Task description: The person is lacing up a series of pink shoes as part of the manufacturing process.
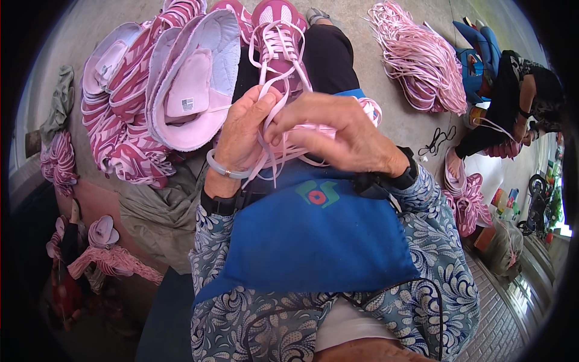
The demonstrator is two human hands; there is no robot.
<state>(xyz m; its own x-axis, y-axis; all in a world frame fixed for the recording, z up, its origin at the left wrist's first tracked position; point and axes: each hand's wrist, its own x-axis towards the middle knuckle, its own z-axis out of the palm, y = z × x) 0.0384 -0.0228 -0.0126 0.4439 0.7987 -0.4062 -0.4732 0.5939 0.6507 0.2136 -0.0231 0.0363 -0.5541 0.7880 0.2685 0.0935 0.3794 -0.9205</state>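
A pink sneaker (288, 67) with pale pink laces criss-crossed over its tongue lies in front of me, toe pointing away. Its loose shoelace (278, 108) runs back toward me between my hands. My left hand (242, 130) pinches the lace between thumb and forefinger. From the other side, my right hand (341, 127), slightly blurred, has its curled fingertips on the same lace. More pale pink laces lie under my right hand, partly hidden by it. A blue apron (319, 241) covers my lap below both hands.
Stacked pink shoe uppers (193, 78) stand close on my left. At the far right lies a heap of pink uppers with long laces (416, 60). A co-worker (512, 102) sits beyond it, handling pink pieces. A grey cloth (160, 211) lies at left; another person (66, 271) is lower left.
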